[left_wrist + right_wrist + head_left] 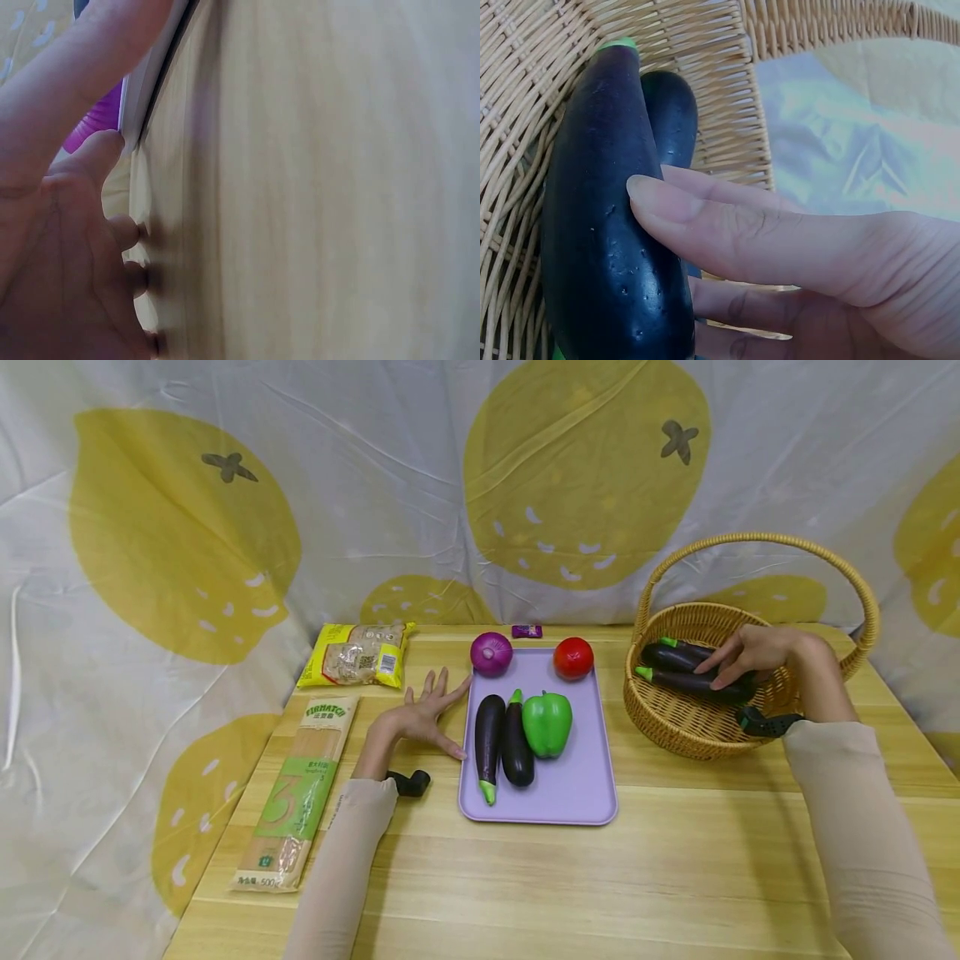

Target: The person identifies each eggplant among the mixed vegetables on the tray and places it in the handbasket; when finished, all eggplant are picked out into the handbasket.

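We reach our right hand (750,653) out over the basket (675,727), the forearm stretched forward from the lower right, the wrist bent so the palm faces down into the wicker. Its fingers curl round the near aubergine (693,683), which lies inside the basket with its green tip pointing left; in the right wrist view the thumb (727,225) presses on the dark skin of that aubergine (607,225) while the other fingers wrap beneath it. A second aubergine (675,654) lies just behind it in the basket, touching it. Our left hand (427,714) rests flat on the bench (675,877), palm down, fingers straight and spread, holding nothing; the index fingertip and thumb reach the left edge of the tray (577,793). In the left wrist view the fingers (124,232) press against the wood, and the thumb lies along the tray (154,82) rim. The left forearm runs back toward us in a pale sleeve, with a dark wrist strap just behind the hand. On the tray lie two more aubergines (502,739) side by side, a green pepper (547,722) touching the right one, a red onion (491,653) at the far left corner and a tomato (573,657) at the far right. Left of the hand lies a long pasta pack (300,793), and beyond it a yellow bag (358,655).
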A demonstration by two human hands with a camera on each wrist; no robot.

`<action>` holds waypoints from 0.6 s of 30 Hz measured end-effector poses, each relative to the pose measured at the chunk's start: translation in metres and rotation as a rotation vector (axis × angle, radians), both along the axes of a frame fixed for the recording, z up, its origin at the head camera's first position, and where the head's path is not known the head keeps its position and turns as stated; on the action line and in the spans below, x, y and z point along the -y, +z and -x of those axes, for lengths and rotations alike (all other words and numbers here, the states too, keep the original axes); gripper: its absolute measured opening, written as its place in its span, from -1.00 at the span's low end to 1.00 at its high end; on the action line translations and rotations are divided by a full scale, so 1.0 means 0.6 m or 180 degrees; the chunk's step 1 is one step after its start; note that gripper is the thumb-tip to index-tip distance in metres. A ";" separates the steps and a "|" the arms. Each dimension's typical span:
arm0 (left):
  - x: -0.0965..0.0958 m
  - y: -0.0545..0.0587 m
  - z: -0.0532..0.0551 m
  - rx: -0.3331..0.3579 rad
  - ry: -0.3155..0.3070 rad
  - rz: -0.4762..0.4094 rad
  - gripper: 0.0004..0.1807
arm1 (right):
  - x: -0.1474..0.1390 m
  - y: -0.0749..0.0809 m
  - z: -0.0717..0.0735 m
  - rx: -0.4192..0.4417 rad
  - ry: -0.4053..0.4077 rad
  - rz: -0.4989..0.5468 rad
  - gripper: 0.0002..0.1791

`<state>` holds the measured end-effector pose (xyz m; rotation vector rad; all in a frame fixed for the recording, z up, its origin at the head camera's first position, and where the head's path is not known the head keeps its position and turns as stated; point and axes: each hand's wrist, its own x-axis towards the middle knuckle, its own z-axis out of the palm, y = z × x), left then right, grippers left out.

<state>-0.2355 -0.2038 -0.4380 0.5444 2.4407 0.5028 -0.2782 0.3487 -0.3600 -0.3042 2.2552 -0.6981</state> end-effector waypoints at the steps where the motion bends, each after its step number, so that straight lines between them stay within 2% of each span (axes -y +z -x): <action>1: 0.000 0.000 0.000 -0.0003 -0.0002 -0.0003 0.49 | -0.001 -0.001 0.000 0.0002 -0.0009 -0.0004 -0.49; 18: -0.002 0.003 -0.004 -0.0007 0.0000 -0.0067 0.48 | 0.005 -0.011 0.000 0.0049 -0.0235 -0.0106 -0.48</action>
